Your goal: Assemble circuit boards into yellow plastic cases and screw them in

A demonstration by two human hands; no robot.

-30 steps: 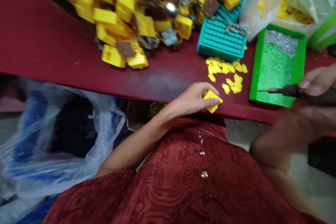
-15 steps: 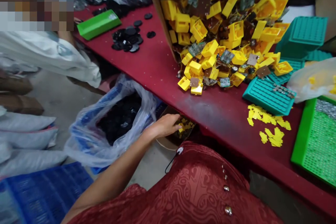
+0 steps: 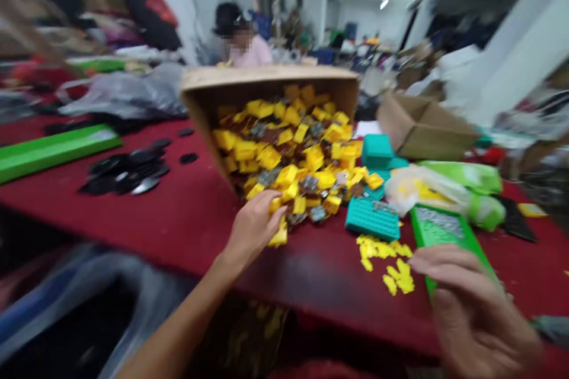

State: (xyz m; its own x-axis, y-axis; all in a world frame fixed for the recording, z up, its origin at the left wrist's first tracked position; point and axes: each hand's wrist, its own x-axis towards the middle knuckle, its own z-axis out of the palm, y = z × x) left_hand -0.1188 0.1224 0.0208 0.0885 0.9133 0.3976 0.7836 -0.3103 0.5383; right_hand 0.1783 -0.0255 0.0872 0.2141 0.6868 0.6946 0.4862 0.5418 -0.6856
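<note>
My left hand [image 3: 254, 222] is at the front edge of the pile, with its fingers and thumb closed around a small yellow plastic housing [image 3: 276, 206]. More yellow housings [image 3: 313, 157], with wires and small circuit boards among them, spill from a tipped cardboard box [image 3: 271, 74] onto the red-covered table. At the lower right, my right hand [image 3: 478, 311] hovers over the near end of a green tray [image 3: 464, 237] that holds small metal parts. Its thumb and fingers are apart and nothing shows between them. Flat yellow pieces [image 3: 400, 275] lie just left of those fingertips.
Teal ribbed trays [image 3: 372, 219] stand right of the pile, beside a clear bag [image 3: 402, 186]. Black discs [image 3: 122, 172] and a long green tray [image 3: 57, 151] lie at the left. Below the table's edge is a plastic-lined bin [image 3: 146, 296]. Across the table is another person [image 3: 249, 50].
The view has tilted up and shows the room. My left hand has risen from the box below the table to the yellow pile and closed on a housing. My right hand has come into view.
</note>
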